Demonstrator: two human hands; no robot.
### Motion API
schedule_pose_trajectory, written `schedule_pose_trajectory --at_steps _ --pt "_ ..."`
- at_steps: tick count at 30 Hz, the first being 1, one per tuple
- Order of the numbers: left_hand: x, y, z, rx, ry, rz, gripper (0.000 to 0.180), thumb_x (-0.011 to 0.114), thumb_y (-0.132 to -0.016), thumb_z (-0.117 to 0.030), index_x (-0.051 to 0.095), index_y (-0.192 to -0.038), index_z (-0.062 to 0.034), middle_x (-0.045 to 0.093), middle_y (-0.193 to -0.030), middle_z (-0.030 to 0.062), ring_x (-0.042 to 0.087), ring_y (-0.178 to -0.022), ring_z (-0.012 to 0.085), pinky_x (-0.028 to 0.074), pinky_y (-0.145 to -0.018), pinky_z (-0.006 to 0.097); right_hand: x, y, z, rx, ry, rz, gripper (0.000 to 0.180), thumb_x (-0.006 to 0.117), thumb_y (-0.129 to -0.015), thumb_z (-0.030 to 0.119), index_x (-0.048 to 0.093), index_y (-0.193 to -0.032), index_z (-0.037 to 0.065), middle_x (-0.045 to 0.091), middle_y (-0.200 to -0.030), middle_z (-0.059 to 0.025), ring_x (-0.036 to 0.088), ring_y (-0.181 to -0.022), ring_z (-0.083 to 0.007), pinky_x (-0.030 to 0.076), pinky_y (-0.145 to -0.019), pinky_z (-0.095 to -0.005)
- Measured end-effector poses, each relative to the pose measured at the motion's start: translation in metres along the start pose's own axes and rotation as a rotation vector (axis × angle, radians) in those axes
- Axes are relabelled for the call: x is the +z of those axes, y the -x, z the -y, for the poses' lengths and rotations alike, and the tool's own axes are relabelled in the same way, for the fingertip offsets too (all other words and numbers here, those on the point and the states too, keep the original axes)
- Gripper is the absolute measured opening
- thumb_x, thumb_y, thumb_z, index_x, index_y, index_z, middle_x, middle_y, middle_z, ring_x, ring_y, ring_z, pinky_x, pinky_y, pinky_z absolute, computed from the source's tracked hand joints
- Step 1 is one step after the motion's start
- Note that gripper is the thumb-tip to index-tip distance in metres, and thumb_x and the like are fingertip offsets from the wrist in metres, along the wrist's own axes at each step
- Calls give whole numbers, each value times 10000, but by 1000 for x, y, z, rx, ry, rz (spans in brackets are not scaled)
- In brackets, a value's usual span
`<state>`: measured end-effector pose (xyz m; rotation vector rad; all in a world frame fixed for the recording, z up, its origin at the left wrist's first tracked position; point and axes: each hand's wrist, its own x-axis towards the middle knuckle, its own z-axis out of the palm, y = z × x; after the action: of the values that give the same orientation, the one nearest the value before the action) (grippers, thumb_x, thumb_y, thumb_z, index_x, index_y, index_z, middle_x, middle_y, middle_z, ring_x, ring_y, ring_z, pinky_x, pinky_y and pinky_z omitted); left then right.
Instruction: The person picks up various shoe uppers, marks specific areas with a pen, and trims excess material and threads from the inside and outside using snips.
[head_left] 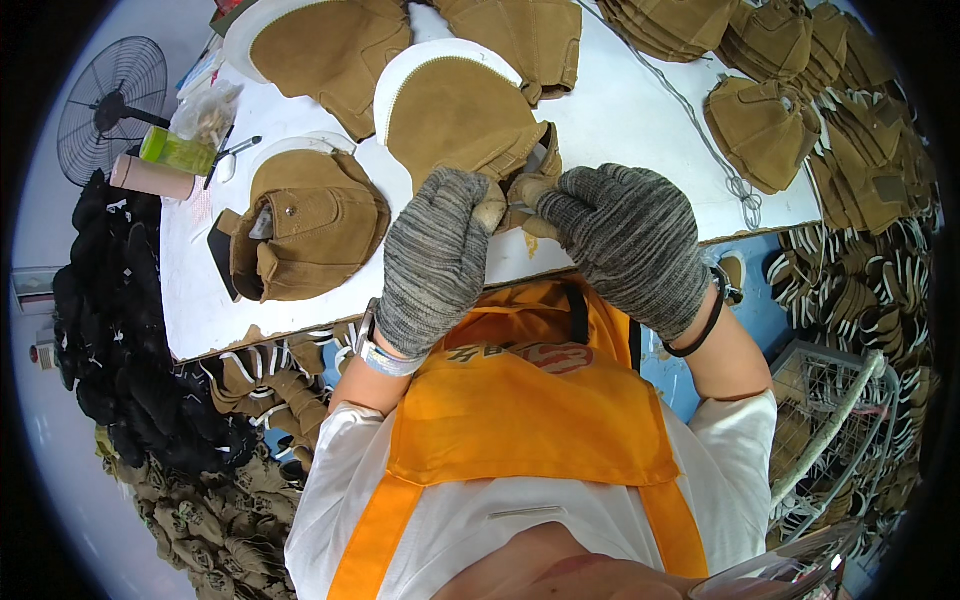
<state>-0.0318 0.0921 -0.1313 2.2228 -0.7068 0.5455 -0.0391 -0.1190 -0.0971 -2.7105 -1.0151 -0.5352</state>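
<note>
1. At the upper left of the frame, a round wire-guarded fan [110,112] is seen, with a heap of black pieces [130,320] piled below it.
2. Along the left end of the white worktable [200,310], a pinkish cylinder [152,178], a lime-green container [178,152] and a crumpled clear plastic bag [206,112] are grouped close together.
3. Left of centre, a brown suede boot upper [325,235] is laid on the tabletop, its opening turned toward the lower left.
4. Near the centre, the left hand [437,265] is covered by a grey knitted glove; its fingers are curled, and the near edge of the middle suede upper [455,110] is pinched at the tips.
5. That upper is placed at the upper centre, edged by a curved white rim at its far end.
6. Right of centre, the same edge is pinched between the thumb and bent fingers of the similarly gloved right hand [630,240].
7. At the upper right, a thin grey cord [680,95] is trailed across the tabletop, beside a single brown upper [760,135].
8. At the lower right, a wire-mesh cart [835,430] is partly shown.
</note>
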Motion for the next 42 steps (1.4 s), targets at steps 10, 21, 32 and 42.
schedule_pose_trajectory --at_steps 10,21,32,42 --pt "1 0 4 -50 121 40 143 590 -861 -3 603 -1003 18 612 -921 194 604 -846 375 503 -770 402 -6 -8 1 -3 21 64 310 666 -758 144 692 -1063 96 651 -847 -80 635 -755 -244 516 -648 -368" --pt "-9 -11 12 -248 321 -266 265 613 -932 -147 608 -1170 -30 627 -1097 98 571 -1047 175 448 -928 301 -11 -2 6 239 -202 23 269 615 -861 222 689 -1115 170 634 -810 -68 635 -733 -229 519 -632 -336" --pt "1 -41 42 -479 679 101 257 623 -922 -212 652 -1049 10 680 -961 107 655 -887 160 532 -837 277 11 5 -3 316 -432 -211 281 693 -835 172 666 -1098 77 658 -827 -88 663 -727 -233 539 -654 -311" --pt "-4 -46 33 -517 847 140 254 591 -939 -227 665 -1022 1 677 -916 76 645 -840 138 522 -784 250 25 -20 -26 206 -338 -241 258 659 -825 114 645 -1073 49 672 -891 -124 666 -810 -287 543 -738 -349"
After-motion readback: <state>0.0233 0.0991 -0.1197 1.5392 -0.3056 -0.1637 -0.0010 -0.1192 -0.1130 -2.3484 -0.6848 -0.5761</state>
